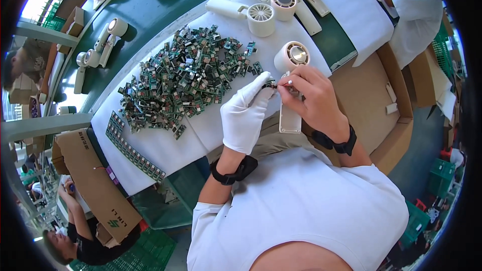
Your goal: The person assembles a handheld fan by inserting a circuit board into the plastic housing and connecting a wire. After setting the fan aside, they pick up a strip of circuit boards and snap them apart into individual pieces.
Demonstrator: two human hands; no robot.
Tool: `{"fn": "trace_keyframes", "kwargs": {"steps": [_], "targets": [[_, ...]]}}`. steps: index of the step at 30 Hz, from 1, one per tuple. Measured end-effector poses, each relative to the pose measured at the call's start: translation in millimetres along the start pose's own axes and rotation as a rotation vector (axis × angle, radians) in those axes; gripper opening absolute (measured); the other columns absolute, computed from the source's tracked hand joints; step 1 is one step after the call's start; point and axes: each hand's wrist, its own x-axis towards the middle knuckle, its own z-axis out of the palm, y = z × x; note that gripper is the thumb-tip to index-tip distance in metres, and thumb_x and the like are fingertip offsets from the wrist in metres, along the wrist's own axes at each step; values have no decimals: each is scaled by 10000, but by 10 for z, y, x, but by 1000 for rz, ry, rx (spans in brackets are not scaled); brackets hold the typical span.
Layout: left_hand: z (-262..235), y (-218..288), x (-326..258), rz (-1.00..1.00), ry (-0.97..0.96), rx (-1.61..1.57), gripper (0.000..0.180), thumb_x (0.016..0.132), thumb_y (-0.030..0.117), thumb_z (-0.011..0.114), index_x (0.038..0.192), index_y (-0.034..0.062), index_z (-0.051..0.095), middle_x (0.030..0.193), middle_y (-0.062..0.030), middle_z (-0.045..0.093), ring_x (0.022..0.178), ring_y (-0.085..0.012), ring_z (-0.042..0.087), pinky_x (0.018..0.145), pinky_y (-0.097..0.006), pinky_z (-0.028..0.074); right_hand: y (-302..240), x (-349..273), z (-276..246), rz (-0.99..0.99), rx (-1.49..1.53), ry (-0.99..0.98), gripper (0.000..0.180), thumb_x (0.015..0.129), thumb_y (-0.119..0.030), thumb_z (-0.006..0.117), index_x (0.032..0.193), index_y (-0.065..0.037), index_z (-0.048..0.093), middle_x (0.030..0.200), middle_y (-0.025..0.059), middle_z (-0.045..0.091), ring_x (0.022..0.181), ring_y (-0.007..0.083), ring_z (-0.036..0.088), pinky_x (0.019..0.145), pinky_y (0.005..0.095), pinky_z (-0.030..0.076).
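Note:
My left hand point(244, 115), in a white glove, pinches a small green circuit board point(270, 84) between thumb and fingertips. Bare and close beside it, my right hand point(314, 93) has thumb and forefinger closed on a thin red wire point(284, 84) at the board. A tiny white piece shows by its fingertips. Under both hands is an open cream handheld fan, its round head point(292, 56) pointing away from me and its handle shell point(290, 120) toward my lap. My fingers hide the middle of the fan and the wire's ends.
A large heap of circuit boards point(181, 78) covers the white table sheet point(196, 138) to the left. An unsplit board strip point(133, 150) lies nearer. Several cream fans point(261, 19) stand at the back. Cardboard boxes flank me, right point(369, 115) and left point(93, 180). Co-workers sit around.

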Motion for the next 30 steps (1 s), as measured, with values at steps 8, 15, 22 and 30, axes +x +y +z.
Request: {"fn": "trace_keyframes", "kwargs": {"steps": [8, 15, 22, 30], "targets": [[-49, -75, -53, 126, -69, -12, 342, 879, -44, 708, 1213, 28, 705, 1124, -79, 722, 960, -126, 677, 874, -278, 553, -4, -26, -45, -21, 17, -18, 66, 803, -47, 735, 855, -35, 695, 801, 70, 588, 732, 247, 597, 649, 358, 491], [-17, -44, -53, 308, -27, 211, 339, 856, -69, 722, 1185, 14, 714, 1099, -118, 726, 931, -144, 690, 839, -282, 555, -15, -59, -52, 12, 40, -57, 82, 801, -39, 747, 872, -25, 709, 775, 57, 580, 661, 182, 561, 603, 306, 463], [164, -108, -155, 516, 123, 393, 385, 887, -35, 704, 1266, 17, 658, 1087, -142, 710, 916, -189, 686, 832, -265, 537, -202, -125, 13, 369, 316, 17, 113, 830, -13, 741, 940, 11, 729, 753, 11, 557, 595, 62, 456, 520, 222, 365], [150, -152, -172, 428, 69, 410, 409, 903, -56, 677, 1303, 22, 632, 1109, -123, 702, 982, -147, 655, 856, -277, 532, -187, -119, 61, 387, 368, 12, 147, 837, 8, 735, 983, 18, 738, 778, 6, 572, 619, 50, 465, 531, 208, 360]]}}
